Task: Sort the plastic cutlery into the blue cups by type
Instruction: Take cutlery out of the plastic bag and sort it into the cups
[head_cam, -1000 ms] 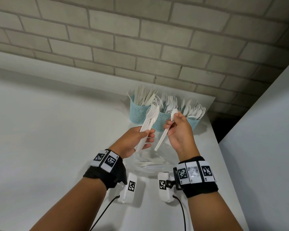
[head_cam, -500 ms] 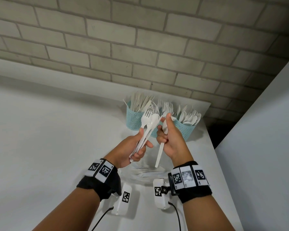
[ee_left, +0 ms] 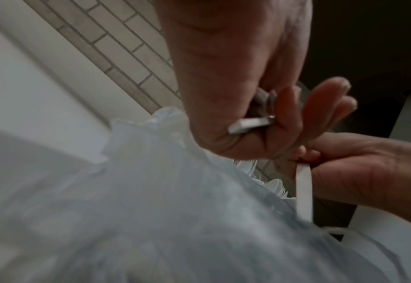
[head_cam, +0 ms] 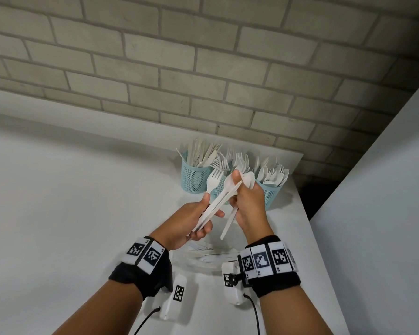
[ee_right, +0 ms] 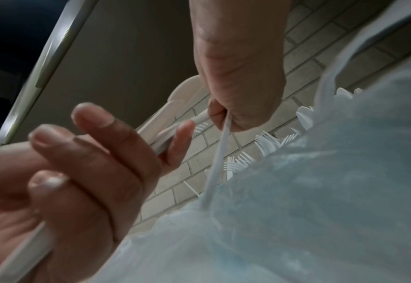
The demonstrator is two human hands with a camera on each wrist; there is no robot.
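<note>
Left hand (head_cam: pixel 191 221) grips bundle (head_cam: pixel 218 197) by handles, fork and spoon fanned above. Right hand (head_cam: pixel 248 201) holds spoon (head_cam: pixel 248 181) mid-handle, near cups (head_cam: pixel 195 177). Light, stiff, slick plastic; pinch handles, not heads.

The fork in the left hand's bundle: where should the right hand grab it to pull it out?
Pinch the fork at its neck, just below the tines, coming from above. Its head sticks out clear of the left hand, apart from the spoon beside it.

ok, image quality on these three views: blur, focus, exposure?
Head: sharp and evenly lit, bricks bowed by the wide lens, dark gap at right. Left wrist: left hand soft, pale foreground plastic a blur. Right wrist: the same smeared foreground, dim top left.
</note>
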